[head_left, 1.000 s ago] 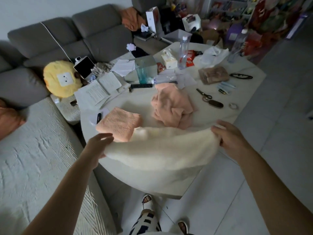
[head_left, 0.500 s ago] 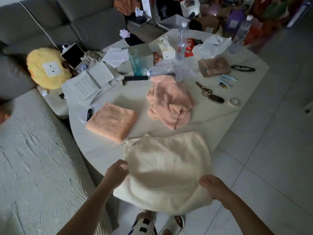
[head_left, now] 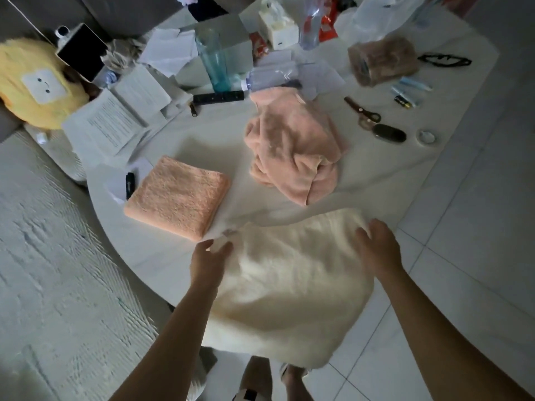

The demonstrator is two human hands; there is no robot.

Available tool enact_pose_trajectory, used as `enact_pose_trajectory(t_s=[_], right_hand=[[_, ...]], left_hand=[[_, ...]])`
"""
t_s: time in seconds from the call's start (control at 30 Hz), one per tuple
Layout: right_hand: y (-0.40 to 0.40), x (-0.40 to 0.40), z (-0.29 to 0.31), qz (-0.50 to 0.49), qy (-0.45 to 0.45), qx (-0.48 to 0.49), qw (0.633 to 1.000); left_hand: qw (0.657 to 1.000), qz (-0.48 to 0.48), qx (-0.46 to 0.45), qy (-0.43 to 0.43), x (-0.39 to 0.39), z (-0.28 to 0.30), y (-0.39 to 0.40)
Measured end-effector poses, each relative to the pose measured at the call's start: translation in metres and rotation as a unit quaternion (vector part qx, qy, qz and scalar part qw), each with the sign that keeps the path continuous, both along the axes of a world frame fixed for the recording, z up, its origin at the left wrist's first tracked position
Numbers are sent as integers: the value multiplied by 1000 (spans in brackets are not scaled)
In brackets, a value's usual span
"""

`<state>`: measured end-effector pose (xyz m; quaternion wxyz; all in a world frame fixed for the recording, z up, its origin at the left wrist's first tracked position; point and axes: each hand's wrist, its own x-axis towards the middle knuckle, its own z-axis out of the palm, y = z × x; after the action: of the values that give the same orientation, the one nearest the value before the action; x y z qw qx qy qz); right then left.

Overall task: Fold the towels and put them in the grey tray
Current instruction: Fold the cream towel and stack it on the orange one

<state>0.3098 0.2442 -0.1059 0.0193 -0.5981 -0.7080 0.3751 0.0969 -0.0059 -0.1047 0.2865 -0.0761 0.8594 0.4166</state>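
Both hands grip the cream towel (head_left: pixel 292 285): left hand (head_left: pixel 210 260) and right hand (head_left: pixel 377 250) at its far corners. It overhangs the table's (head_left: pixel 376 183) near edge, long axis toward the person.

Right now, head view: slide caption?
Both hands hold a fluffy cream towel at the white table's edge.

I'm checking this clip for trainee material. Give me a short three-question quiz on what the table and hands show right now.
1. True or false: the orange towel is already folded.
2. Which towel do the left hand and right hand hold? A cream towel B pink towel
3. The pink towel lies ____ on the table.

Key: 1 true. 2 A. 3 crumpled.
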Motion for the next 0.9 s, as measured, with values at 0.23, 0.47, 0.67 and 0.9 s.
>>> enact_pose_trajectory(t_s=[0.23,0.47,0.67,0.9], right_hand=[[-4,8,11,-49,52,-58,996],[-55,69,10,-195,130,-158,959],[-53,60,20,-117,92,-103,983],[-30,18,34,-80,102,-91,987]], left_hand=[[980,-119,158,-2,-17,24,-19],[978,-154,134,-40,-38,16,11],[960,-269,4,72,-34,-1,54],[965,-247,36,-76,-42,3,40]])
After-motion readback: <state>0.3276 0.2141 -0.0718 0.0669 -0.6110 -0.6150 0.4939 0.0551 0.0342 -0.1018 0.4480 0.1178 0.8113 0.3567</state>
